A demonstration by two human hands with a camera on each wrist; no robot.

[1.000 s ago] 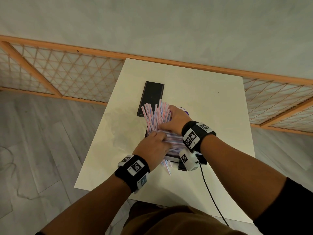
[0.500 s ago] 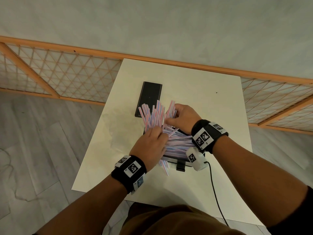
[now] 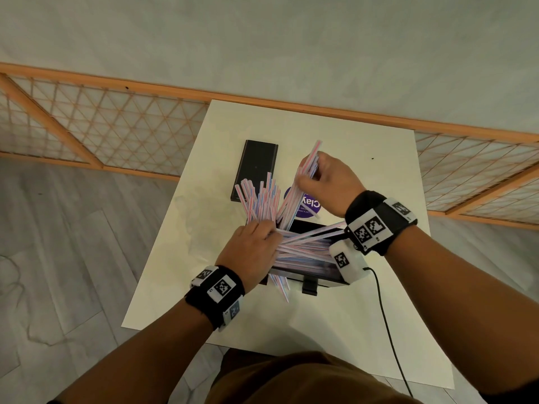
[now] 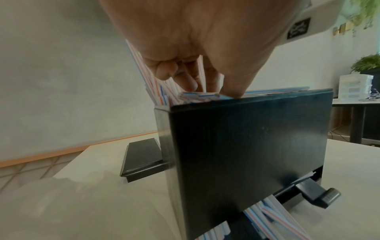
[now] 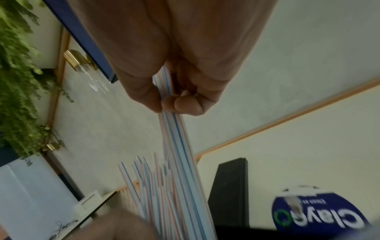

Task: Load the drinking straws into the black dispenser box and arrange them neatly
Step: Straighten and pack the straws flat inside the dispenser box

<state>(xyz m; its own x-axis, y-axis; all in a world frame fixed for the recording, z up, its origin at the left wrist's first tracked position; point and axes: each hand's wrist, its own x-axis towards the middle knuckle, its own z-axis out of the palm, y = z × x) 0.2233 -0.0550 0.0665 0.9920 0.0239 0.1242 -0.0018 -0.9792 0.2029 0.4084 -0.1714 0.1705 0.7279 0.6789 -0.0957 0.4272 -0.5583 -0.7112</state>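
The loading looks about halfway, by my reckoning: a good many straws are in the black dispenser box [image 3: 316, 279], but tidy they are not.

The right hand [image 3: 329, 185] has its thumb and fingers pinched round a small bundle of straws [image 3: 303, 176], lifted up and away from the box, their lower ends still dipping toward its opening. The left hand [image 3: 250, 249] is on the box's left end, fingers curled down among a standing fan of straws [image 3: 258, 199] that leans away from that hand, past its fingertips. The left wrist view shows those fingers [image 4: 185, 78] tucked in among the straws at the rim.

Between the 2 hands, a layer of straws lies lengthwise in the box [image 4: 252, 146], with some crossing at angles. Below the left wrist, several straws [image 4: 273, 212] poke out of the slot at the box's base, beside its lever [image 4: 316, 193].

Beyond the left hand's fingertips lies a flat black lid [image 3: 255, 167] on the table [image 3: 364, 330]; under the right hand sits a purple round label [image 5: 316, 214].

Left to do: lay down the standing fan, settle the held bundle, straighten the crossed ones.
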